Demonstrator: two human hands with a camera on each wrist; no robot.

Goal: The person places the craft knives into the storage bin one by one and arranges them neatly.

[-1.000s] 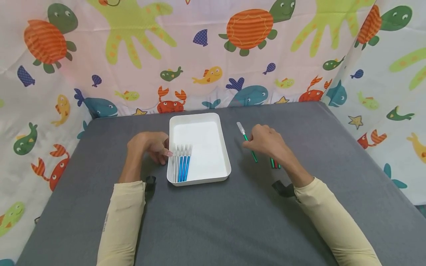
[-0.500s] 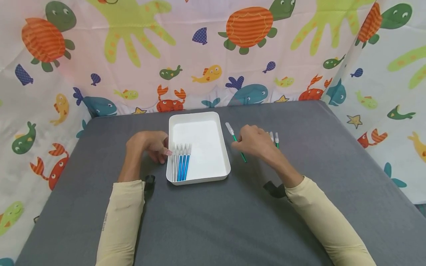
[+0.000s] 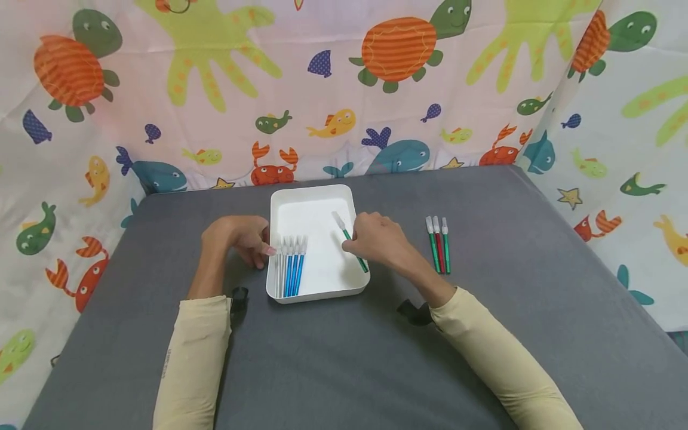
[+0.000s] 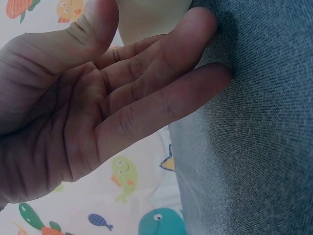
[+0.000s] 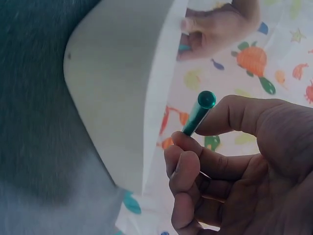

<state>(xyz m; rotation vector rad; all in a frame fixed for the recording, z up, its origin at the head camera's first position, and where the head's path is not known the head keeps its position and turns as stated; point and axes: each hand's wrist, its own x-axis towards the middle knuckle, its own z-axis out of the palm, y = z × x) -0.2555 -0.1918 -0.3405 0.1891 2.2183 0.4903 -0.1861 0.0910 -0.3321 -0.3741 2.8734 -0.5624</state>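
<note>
The right hand [image 3: 378, 238] firmly pinches the slim, clear-capped green pen [image 5: 197, 115], slanted far-left to near-right above the right side of the white rectangular tray [image 3: 317, 215]; the left hand [image 3: 240, 236], loosely spread, holds nothing.

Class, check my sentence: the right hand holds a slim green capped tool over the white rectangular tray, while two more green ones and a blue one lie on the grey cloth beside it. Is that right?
No: the slim capped tool lying on the grey cloth between the two green ones is red, not blue, as the head view shows. The rest stands.
</note>
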